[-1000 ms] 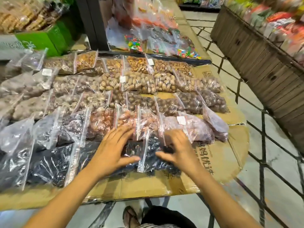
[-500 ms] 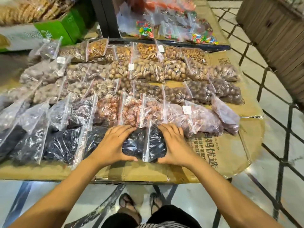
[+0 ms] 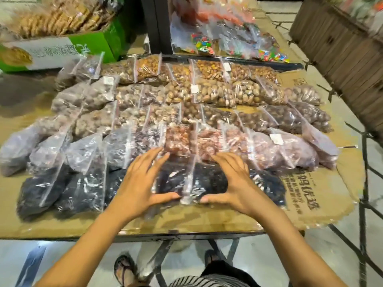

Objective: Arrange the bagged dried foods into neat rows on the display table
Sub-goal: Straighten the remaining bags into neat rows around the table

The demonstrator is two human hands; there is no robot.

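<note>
Hands flank a clear bag of dark dried fruit [image 3: 199,179] in the front row of the display table [image 3: 186,224], which is covered in flattened cardboard. From the head view, the left hand [image 3: 141,183] lies flat on the bag's left side with fingers spread and the thumb along its near edge; the right hand [image 3: 234,179] mirrors it on the right side, thumb pointing inward toward the other thumb. Neither hand is closed around the bag; both press against it with open palms. More dark bags [image 3: 62,189] lie to the left in the same row, and one shows behind the right hand. Behind them sit rows of reddish bags [image 3: 259,146], then brown nut bags [image 3: 217,92] further back. A green box [image 3: 62,50] stands at the far left corner.
</note>
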